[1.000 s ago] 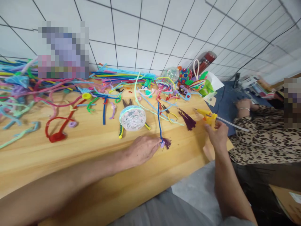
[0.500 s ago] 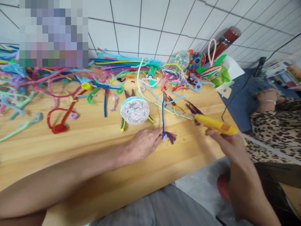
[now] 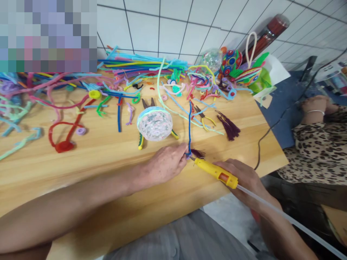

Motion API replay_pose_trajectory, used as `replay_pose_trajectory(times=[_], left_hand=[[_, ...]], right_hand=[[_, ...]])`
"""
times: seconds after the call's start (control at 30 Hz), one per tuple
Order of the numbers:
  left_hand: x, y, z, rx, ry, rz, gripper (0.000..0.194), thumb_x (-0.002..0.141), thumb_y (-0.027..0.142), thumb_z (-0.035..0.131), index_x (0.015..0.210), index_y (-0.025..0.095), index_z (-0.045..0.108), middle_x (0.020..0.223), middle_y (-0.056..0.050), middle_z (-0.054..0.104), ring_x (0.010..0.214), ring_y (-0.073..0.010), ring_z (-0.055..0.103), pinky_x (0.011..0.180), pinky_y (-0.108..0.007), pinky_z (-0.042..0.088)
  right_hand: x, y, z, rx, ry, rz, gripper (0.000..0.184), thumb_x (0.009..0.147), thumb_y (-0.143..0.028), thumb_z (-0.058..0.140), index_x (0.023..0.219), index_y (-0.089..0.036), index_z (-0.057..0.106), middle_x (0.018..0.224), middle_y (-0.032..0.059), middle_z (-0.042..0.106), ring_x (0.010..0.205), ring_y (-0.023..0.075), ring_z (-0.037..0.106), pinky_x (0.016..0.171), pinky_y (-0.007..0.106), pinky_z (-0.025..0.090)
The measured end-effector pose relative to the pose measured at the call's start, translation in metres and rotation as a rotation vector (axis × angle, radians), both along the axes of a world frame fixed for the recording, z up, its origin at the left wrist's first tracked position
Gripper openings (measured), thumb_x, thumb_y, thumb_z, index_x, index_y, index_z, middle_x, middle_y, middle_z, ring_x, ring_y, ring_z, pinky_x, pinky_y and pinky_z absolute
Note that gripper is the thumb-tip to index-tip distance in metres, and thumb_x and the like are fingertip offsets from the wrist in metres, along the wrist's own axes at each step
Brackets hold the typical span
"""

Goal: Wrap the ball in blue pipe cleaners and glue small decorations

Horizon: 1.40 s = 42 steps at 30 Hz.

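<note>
My left hand (image 3: 166, 164) rests on the wooden table (image 3: 108, 169), fingers pinched on the near end of a blue pipe cleaner (image 3: 189, 130) that carries a small purple tassel (image 3: 197, 153). My right hand (image 3: 244, 178) grips a yellow glue gun (image 3: 215, 172) with a clear glue stick (image 3: 284, 216) trailing from its back. The gun's nozzle points at the tassel, right at my left fingertips. A clear glittery ball (image 3: 154, 124) lies just beyond my left hand, on top of green-handled pliers (image 3: 141, 139).
Many coloured pipe cleaners (image 3: 67, 90) cover the far and left table. A second dark tassel (image 3: 230, 128), small pliers (image 3: 202, 117), a patterned ball (image 3: 230, 61) and a green bag (image 3: 257, 77) lie at right. Another person in a leopard-print sleeve (image 3: 317, 144) sits at right. A black cable (image 3: 264, 139) hangs over the edge.
My right hand has brought the glue gun from the right edge of the table down and left to the tassel. My left hand has stayed pinched on the pipe cleaner.
</note>
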State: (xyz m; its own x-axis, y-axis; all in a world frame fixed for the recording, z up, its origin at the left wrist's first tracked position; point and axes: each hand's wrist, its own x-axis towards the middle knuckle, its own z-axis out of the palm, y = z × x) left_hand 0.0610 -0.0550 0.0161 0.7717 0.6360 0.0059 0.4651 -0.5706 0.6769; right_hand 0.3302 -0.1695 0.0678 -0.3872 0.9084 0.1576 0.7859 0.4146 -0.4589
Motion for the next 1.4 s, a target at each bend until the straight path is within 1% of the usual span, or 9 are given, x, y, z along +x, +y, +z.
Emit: replay_pose_trajectory(times=[0.13, 0.3, 0.5, 0.6, 0.7, 0.93, 1.1, 1.23, 1.4], left_hand=[[-0.0002, -0.0004, -0.0031, 0.000, 0.002, -0.013, 0.014, 0.100, 0.019, 0.044, 0.110, 0.019, 0.053, 0.087, -0.006, 0.071, 0.075, -0.0216, 0.070, 0.067, -0.032, 0.052], [-0.0012, -0.0018, -0.0066, 0.010, -0.002, -0.017, 0.015, 0.101, 0.021, 0.043, 0.113, 0.019, 0.052, 0.089, -0.007, 0.071, 0.078, -0.0228, 0.071, 0.068, -0.033, 0.054], [-0.0015, -0.0003, -0.0057, 0.002, -0.026, -0.028, 0.016, 0.103, 0.020, 0.041, 0.113, 0.019, 0.053, 0.086, -0.006, 0.069, 0.074, -0.0220, 0.069, 0.065, -0.032, 0.053], [-0.0009, 0.0006, -0.0040, 0.025, -0.040, -0.024, 0.015, 0.101, 0.016, 0.042, 0.110, 0.018, 0.053, 0.092, -0.008, 0.069, 0.079, -0.0229, 0.070, 0.069, -0.034, 0.055], [-0.0004, 0.0010, -0.0033, 0.035, -0.076, -0.026, 0.013, 0.102, 0.015, 0.041, 0.106, 0.018, 0.053, 0.097, -0.009, 0.068, 0.084, -0.0221, 0.069, 0.074, -0.034, 0.056], [-0.0004, 0.0011, -0.0051, 0.034, -0.094, -0.029, 0.011, 0.102, 0.015, 0.042, 0.105, 0.019, 0.052, 0.095, -0.007, 0.067, 0.083, -0.0212, 0.068, 0.075, -0.034, 0.057], [-0.0005, 0.0003, -0.0066, 0.065, -0.071, -0.025, 0.012, 0.101, 0.013, 0.042, 0.105, 0.018, 0.053, 0.095, -0.007, 0.068, 0.085, -0.0219, 0.070, 0.077, -0.036, 0.058], [-0.0004, 0.0002, -0.0069, 0.079, -0.080, -0.026, 0.014, 0.102, 0.015, 0.041, 0.108, 0.018, 0.053, 0.094, -0.007, 0.069, 0.083, -0.0222, 0.070, 0.074, -0.035, 0.059], [0.0004, 0.0001, -0.0071, 0.093, -0.066, -0.022, 0.013, 0.102, 0.015, 0.042, 0.108, 0.018, 0.054, 0.093, -0.007, 0.069, 0.081, -0.0208, 0.070, 0.072, -0.033, 0.058]], right_hand=[[-0.0013, -0.0005, -0.0050, -0.015, -0.028, -0.015, 0.032, 0.105, -0.029, 0.054, 0.135, -0.028, 0.065, 0.099, 0.0077, 0.074, 0.083, 0.0244, 0.072, 0.068, 0.036, 0.055], [0.0001, 0.0009, -0.0100, 0.012, -0.055, -0.022, 0.031, 0.107, -0.033, 0.052, 0.135, -0.027, 0.064, 0.104, 0.0094, 0.075, 0.086, 0.0246, 0.072, 0.072, 0.037, 0.056], [-0.0006, 0.0023, -0.0072, 0.005, -0.067, -0.001, 0.029, 0.108, -0.032, 0.052, 0.134, -0.025, 0.063, 0.101, 0.0087, 0.074, 0.085, 0.0231, 0.072, 0.070, 0.035, 0.055], [-0.0010, 0.0037, -0.0061, 0.021, -0.066, 0.003, 0.029, 0.108, -0.031, 0.052, 0.134, -0.026, 0.063, 0.105, 0.0089, 0.075, 0.087, 0.0236, 0.073, 0.071, 0.035, 0.056], [-0.0014, 0.0056, -0.0056, 0.046, -0.084, 0.012, 0.027, 0.109, -0.031, 0.051, 0.133, -0.025, 0.062, 0.105, 0.0092, 0.075, 0.086, 0.0229, 0.073, 0.070, 0.035, 0.056], [-0.0003, 0.0055, -0.0044, 0.024, -0.091, 0.032, 0.026, 0.109, -0.030, 0.050, 0.132, -0.024, 0.061, 0.104, 0.0092, 0.074, 0.086, 0.0223, 0.072, 0.071, 0.034, 0.055], [0.0014, 0.0047, -0.0064, 0.027, -0.110, 0.054, 0.027, 0.111, -0.033, 0.046, 0.130, -0.020, 0.060, 0.104, 0.0101, 0.073, 0.086, 0.0224, 0.070, 0.072, 0.035, 0.054], [0.0017, 0.0060, -0.0070, 0.012, -0.113, 0.062, 0.027, 0.112, -0.034, 0.045, 0.130, -0.019, 0.059, 0.106, 0.0104, 0.072, 0.089, 0.0217, 0.070, 0.075, 0.034, 0.053], [0.0015, 0.0068, -0.0065, 0.004, -0.100, 0.065, 0.027, 0.111, -0.034, 0.046, 0.130, -0.019, 0.059, 0.105, 0.0102, 0.073, 0.088, 0.0219, 0.070, 0.074, 0.034, 0.053]])
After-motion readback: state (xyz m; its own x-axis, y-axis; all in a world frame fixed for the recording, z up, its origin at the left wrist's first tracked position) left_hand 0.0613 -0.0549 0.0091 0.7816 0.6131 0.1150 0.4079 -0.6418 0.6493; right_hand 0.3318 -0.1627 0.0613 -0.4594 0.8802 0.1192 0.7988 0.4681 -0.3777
